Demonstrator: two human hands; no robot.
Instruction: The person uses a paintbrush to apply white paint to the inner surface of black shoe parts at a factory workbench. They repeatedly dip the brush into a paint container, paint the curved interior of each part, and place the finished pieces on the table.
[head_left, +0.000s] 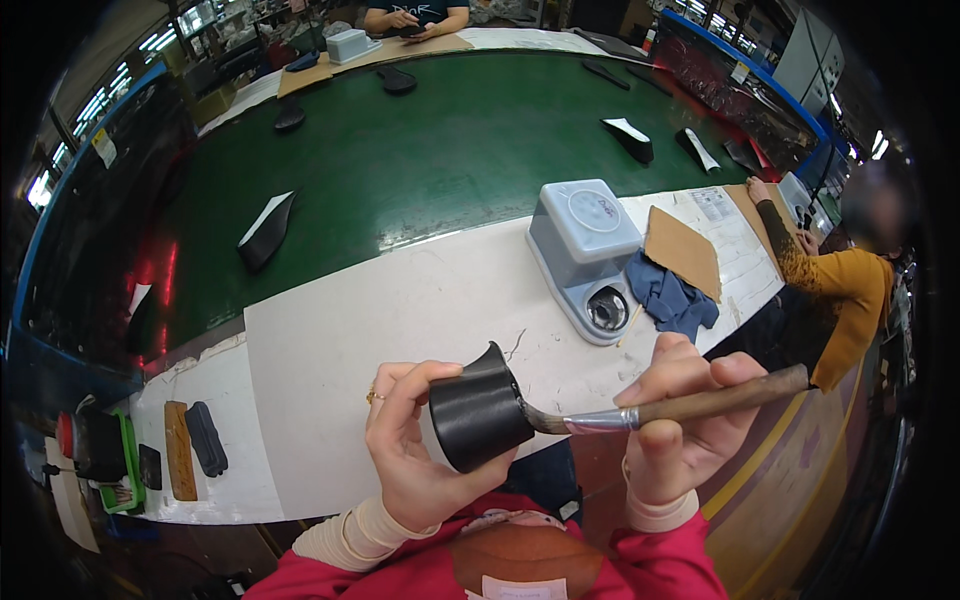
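My left hand [412, 432] is closed around a black shoe heel [478, 412], thumb and fingers gripping its smooth curved side. In my right hand [690, 420] is a brush [690, 398] with a wooden handle and metal ferrule, held between thumb and fingers. Its bent bristle tip touches the heel's right edge. Beyond my hands, on the white work surface [380, 330], stands a pale blue glue dispenser [588, 235] with a round, dark-smeared opening at its foot. A blue cloth [668, 295] and a cardboard piece [683, 252] lie beside it.
A green conveyor belt [420, 160] carries several black shoe parts, one with a white top [266, 230]. Bars [180, 450] and a green basket [124, 465] sit at the left. One co-worker [850, 290] is at the right, another [418, 18] across the belt.
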